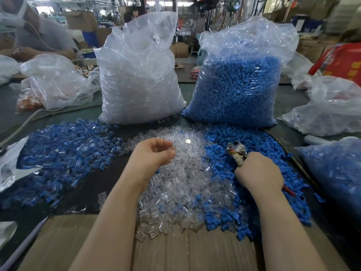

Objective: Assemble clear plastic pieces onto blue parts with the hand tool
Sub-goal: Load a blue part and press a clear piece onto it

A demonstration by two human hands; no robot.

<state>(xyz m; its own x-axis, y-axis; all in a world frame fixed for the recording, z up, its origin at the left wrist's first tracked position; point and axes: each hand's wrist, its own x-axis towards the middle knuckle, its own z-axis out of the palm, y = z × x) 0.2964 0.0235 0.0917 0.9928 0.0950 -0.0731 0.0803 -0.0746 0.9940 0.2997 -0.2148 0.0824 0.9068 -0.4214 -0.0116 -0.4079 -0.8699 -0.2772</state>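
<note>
1. Now the left hand [154,153] is hovering over the clear pile [181,173], fingers loosely curled toward the thumb; whether it is pinching a clear piece I cannot tell
2. The right hand [258,172] is gripping the tool [237,151] by its wrapped handles, with the metal head pointing up over the blue pile [244,153] on the right
3. Finished pieces seem to be lying in the mixed heap [64,153] to the left
4. Judging the step as picking parts: it is worth taking a single clear piece, turning it open end toward a blue part, and seating both squarely in the tool head before squeezing
5. Squeezing gently is likely sparing the thin clear plastic from cracking
</note>
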